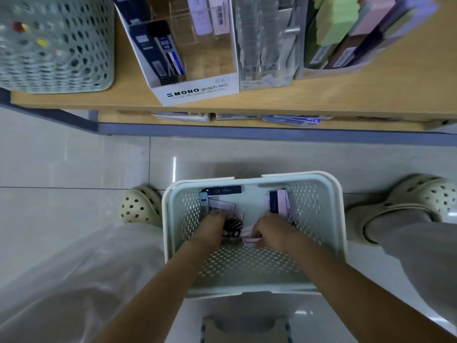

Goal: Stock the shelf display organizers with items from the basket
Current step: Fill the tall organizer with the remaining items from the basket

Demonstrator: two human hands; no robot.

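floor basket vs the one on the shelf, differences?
Floor basket sits on the tiles with left hand and right hand inside; shelf basket stands on the wooden shelf, untouched. Floor basket's top faces the camera; shelf basket shows its side wall. Both: pale green perforated plastic.

**White display box** (197,92), at 12 o'clock on the shelf (371,95): the front panel reads "MONO graph MG" beside a three-bar logo. The finer line beneath reads roughly "MECHANICAL PENCIL LEAD" (partly blurred).

**Dark lead pack** (166,49), inside the box toward 11 o'clock: "HB".

**Barcode label** (220,11), at 12 o'clock: its print is too small to read.
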